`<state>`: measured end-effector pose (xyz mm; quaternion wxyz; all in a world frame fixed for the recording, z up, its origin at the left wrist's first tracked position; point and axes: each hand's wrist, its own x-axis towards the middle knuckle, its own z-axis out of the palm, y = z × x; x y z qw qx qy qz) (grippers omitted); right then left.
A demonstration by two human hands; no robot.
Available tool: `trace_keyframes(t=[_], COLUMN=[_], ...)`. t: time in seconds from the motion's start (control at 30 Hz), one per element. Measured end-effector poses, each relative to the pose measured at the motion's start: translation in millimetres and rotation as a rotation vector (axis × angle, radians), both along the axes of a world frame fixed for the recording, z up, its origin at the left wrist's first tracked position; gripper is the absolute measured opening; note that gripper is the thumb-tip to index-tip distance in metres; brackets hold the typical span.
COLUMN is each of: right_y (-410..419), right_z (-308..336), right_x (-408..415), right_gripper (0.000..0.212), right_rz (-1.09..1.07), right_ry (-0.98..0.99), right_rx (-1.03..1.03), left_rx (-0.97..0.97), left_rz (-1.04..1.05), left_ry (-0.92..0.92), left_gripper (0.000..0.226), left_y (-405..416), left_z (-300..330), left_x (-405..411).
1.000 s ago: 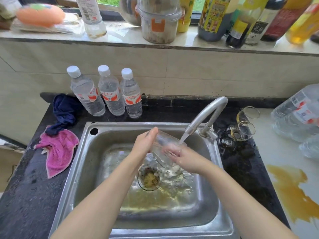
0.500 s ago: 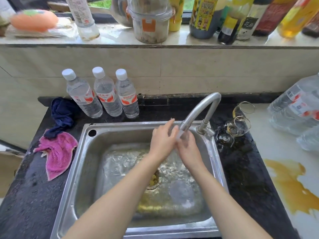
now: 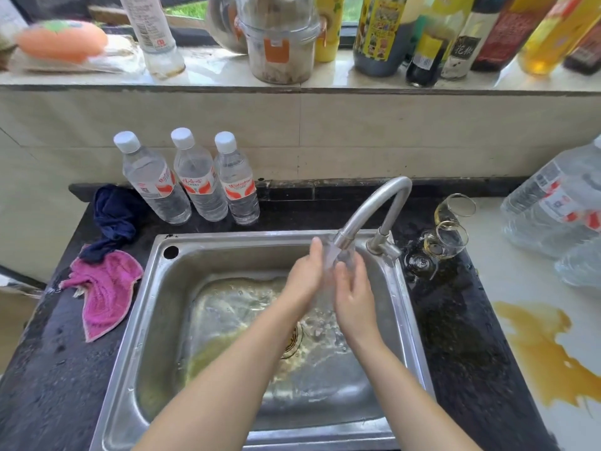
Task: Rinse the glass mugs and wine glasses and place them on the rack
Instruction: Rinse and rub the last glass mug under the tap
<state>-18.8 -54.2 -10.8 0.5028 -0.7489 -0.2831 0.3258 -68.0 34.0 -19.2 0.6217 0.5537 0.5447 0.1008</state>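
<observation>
**Rinsing a glass under the running tap**

Running along the back, a pale tiled ledge [image 3: 227, 76] carries a row of bottles and jars. Below it, the black counter [image 3: 48, 369] is wet and holds a steel sink [image 3: 156, 320] set into its middle; yellowish water pools on the sink floor around the drain [image 3: 294, 341]. At the counter's right edge a pale worktop [image 3: 520, 288] carries large clear water jugs [image 3: 553, 206] at its back right corner and a brown-yellow spill [image 3: 546, 346] toward its front.

Three capped water bottles [image 3: 198, 180] stand in a row along the back edge of the counter, left of the tap [image 3: 374, 209]. A pink cloth [image 3: 104, 288] and a dark blue cloth [image 3: 113, 216] lie at the sink's left rim.

Two wine glasses [image 3: 450, 232] lie on the counter just right of the tap base, holding a little yellow liquid.

A clear glass [image 3: 328, 265] is directly under the spout, in the water stream, above the back right part of the sink. The left hand [image 3: 305, 275] and right hand [image 3: 353, 297] press on it from either side with fingers mostly straight. The glass itself is blurred, so its shape cannot be told.
</observation>
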Motion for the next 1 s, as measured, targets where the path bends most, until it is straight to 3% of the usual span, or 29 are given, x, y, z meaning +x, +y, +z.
trace_keyframes(t=[0.03,0.1,0.2,0.27,0.37,0.47,0.53,0.57,0.63,0.7,0.77,0.87,0.93,1.0], right_y=[-1.4,0.8,22.6,38.0,39.8,23.3,28.8,36.4,47.9,46.8,33.4,12.1,19.3,35.1], right_z=[0.8,5.6,15.5,20.8,10.9,3.2,-6.7,-9.8,-3.2,3.2,7.8,4.1,3.0,2.5], right_x=[-3.0,-3.9,16.5,34.7,28.9,-2.6,-4.2,4.7,26.6,31.2,18.1,-6.9,-1.7,21.5], right_gripper=[0.056,0.056,0.059,0.072,0.031,0.048,0.042,0.034,0.038,0.039,0.03,0.043,0.027,0.03], right_rz=[0.017,0.071,0.122,0.23,0.102,0.032,0.031,0.014,-0.047,-0.05,0.038,0.14,0.113,0.057], right_ry=[-0.046,-0.108,0.02,-0.019,-0.038,0.011,0.005,0.025,0.225,0.393,0.212,-0.033,-0.005,0.093], right_rx=[-0.032,-0.108,-0.246,-0.303,-0.264,-0.086,-0.102,-0.147,-0.176,-0.117,-0.059,-0.02,-0.063,-0.162], left_rx=[-0.1,-0.11,0.118,0.205,0.275,0.252,0.311,0.343,0.349,0.249,0.11,0.065,0.179,0.211], left_rz=[0.045,0.06,0.095,0.095,0.054,0.062,0.05,0.042,0.046,0.053,0.094,0.112,0.069,0.016], left_ry=[-0.025,-0.058,-0.071,-0.054,-0.011,-0.005,-0.011,-0.018,-0.02,-0.062,-0.094,-0.075,-0.025,-0.021], left_gripper=[0.076,0.077,0.069,0.064,0.068,0.074,0.071,0.069,0.067,0.075,0.076,0.074,0.078,0.087], left_y=[2.9,0.0,-16.1,-25.8,-18.9,-0.5,-1.7,-6.5,-16.7,-17.1,-7.5,2.3,-4.6,-15.9], left_z=[0.7,2.3,2.5,2.1,2.1,6.8,5.5,2.8,-1.0,-4.2,-2.2,0.1,0.5,-1.1], left_x=[-0.9,-3.0,-4.7,-5.8,-5.4,-5.5,-7.0,-7.9,-8.1,-6.8,-7.4,-11.3,-11.5,-11.0])
